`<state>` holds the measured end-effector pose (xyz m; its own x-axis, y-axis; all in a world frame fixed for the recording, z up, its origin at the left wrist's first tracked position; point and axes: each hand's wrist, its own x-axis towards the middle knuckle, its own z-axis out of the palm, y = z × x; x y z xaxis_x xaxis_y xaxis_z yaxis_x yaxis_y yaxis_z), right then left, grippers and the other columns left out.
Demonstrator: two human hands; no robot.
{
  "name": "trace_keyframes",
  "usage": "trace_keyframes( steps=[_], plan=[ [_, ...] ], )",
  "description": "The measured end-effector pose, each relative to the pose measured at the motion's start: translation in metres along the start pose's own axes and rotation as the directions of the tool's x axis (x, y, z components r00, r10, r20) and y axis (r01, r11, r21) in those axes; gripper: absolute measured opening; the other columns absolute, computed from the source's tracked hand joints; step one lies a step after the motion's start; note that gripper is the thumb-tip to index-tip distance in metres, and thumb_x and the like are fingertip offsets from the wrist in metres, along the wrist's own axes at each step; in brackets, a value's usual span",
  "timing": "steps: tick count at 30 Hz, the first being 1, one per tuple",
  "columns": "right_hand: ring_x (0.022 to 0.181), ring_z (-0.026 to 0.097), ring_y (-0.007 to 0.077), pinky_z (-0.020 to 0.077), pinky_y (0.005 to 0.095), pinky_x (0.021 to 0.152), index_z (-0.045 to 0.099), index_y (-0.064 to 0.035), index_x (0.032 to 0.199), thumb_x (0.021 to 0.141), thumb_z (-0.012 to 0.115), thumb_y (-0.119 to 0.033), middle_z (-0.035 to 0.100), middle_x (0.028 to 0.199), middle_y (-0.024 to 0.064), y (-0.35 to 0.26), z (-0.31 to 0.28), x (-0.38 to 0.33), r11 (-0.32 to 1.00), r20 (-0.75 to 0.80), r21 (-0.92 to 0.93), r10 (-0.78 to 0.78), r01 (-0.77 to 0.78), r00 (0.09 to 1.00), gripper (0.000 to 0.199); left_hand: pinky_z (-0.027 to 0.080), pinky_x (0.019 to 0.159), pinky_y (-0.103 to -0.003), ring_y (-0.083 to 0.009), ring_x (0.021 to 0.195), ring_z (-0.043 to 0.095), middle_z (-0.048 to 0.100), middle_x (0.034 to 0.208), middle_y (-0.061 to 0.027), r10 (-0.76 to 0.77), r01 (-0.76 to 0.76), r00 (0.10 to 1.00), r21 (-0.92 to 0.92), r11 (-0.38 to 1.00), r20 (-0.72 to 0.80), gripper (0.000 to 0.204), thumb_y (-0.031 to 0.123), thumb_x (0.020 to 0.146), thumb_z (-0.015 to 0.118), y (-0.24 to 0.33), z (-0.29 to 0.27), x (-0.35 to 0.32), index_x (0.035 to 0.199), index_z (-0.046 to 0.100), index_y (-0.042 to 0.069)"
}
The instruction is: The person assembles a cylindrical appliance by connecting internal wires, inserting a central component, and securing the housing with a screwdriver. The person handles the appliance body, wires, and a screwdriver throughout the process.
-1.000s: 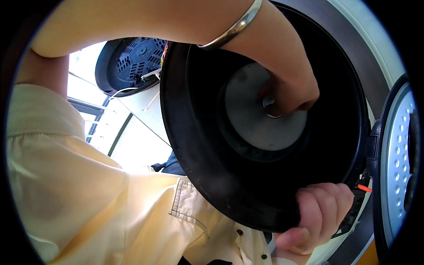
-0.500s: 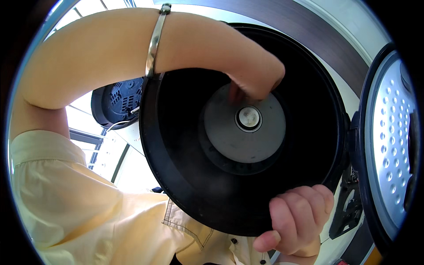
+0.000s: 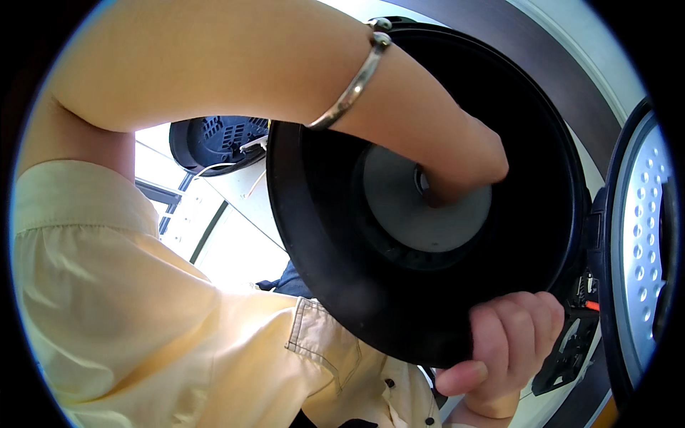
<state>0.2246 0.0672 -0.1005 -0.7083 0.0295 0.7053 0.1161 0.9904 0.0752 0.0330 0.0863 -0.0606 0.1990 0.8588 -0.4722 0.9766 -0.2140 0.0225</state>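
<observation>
A black rice cooker body (image 3: 321, 257) is tilted towards me with its inside in view. At its bottom lies a round grey heating plate (image 3: 428, 234), partly covered by my forearm. My left hand (image 3: 471, 162) reaches deep inside, over the plate's centre. Its fingers point down and are mostly hidden behind the wrist and in shadow, so I cannot see what they hold or touch. My right hand (image 3: 512, 342) grips the cooker's near right rim, fingers curled over the edge and thumb outside. The lid (image 3: 646, 235), with a dimpled silver inner face, hangs swung back on the right.
Left of the cooker, a black vented plastic base cover (image 3: 214, 143) lies on a white surface with a thin pale wire (image 3: 217, 167) beside it. A black plastic part (image 3: 567, 357) sits at lower right. A dark brown band (image 3: 542, 57) runs behind.
My left hand has moved right and down over the plate's centre, covering the round silver middle piece. The cooker, lid and right hand appear shifted slightly right in view.
</observation>
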Motion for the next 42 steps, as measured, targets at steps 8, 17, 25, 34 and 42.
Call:
trace_keyframes(
  steps=[8, 17, 25, 34, 42],
  plan=[
    [0.066, 0.055, 0.0224, 0.0445, 0.036, 0.062, 0.056, -0.0056, 0.073, 0.089, 0.031, -0.034, 0.056, 0.069, 0.0101, -0.014, -0.004, 0.004, 0.994, 0.119, -0.066, 0.09, -0.083, 0.989, 0.042, 0.055, 0.076, -0.033, -0.0258, 0.091, 0.064, 0.064, 0.1, -0.015, -0.002, -0.001, 1.0, -0.076, 0.997, -0.03, 0.028, 0.009, 0.077, 0.067, 0.002, 0.004, -0.001, 0.104, 0.062, 0.003],
    [0.064, 0.055, 0.0216, 0.0445, 0.0342, 0.061, 0.056, -0.0064, 0.073, 0.091, 0.03, -0.037, 0.056, 0.068, 0.0095, -0.006, -0.003, -0.002, 0.998, 0.114, -0.03, 0.051, -0.048, 0.992, 0.045, 0.054, 0.078, -0.034, -0.0262, 0.091, 0.063, 0.063, 0.104, -0.015, -0.067, 0.065, 0.997, -0.057, 0.996, -0.03, 0.032, 0.012, 0.077, 0.067, -0.001, 0.017, 0.009, 0.108, 0.06, 0.004],
    [0.053, 0.049, 0.0162, 0.0366, 0.0284, 0.052, 0.056, -0.0098, 0.062, 0.091, 0.032, -0.041, 0.049, 0.054, 0.0061, -0.001, 0.008, 0.0, 0.998, -0.003, 0.013, -0.054, 0.054, 0.999, 0.049, 0.054, 0.071, -0.031, -0.0257, 0.085, 0.065, 0.065, 0.091, -0.0161, 0.081, -0.083, 0.996, -0.057, 0.995, -0.033, 0.02, 0.009, 0.078, 0.065, -0.004, 0.013, -0.006, 0.096, 0.064, 0.0],
    [0.053, 0.049, 0.0157, 0.0371, 0.0284, 0.052, 0.057, -0.0097, 0.06, 0.09, 0.032, -0.039, 0.048, 0.053, 0.0059, 0.005, 0.002, -0.002, 0.993, -0.094, 0.049, -0.107, 0.112, 0.99, 0.048, 0.053, 0.073, -0.033, -0.0277, 0.088, 0.063, 0.064, 0.094, -0.0164, 0.027, -0.023, 0.997, -0.055, 0.998, 0.076, 0.027, 0.009, 0.076, 0.065, -0.001, -0.003, -0.01, 0.101, 0.062, 0.0],
    [0.06, 0.052, 0.0211, 0.041, 0.0322, 0.057, 0.057, -0.0066, 0.067, 0.093, 0.03, -0.042, 0.053, 0.062, 0.0082, 0.017, -0.003, -0.013, 0.998, 0.041, 0.045, -0.04, 0.039, 0.998, 0.051, 0.049, 0.087, -0.035, -0.0277, 0.099, 0.059, 0.061, 0.103, -0.0173, 0.149, -0.125, 0.978, -0.163, 0.979, 0.145, 0.028, 0.011, 0.081, 0.062, -0.023, -0.006, 0.019, 0.106, 0.059, 0.0]
  ],
)
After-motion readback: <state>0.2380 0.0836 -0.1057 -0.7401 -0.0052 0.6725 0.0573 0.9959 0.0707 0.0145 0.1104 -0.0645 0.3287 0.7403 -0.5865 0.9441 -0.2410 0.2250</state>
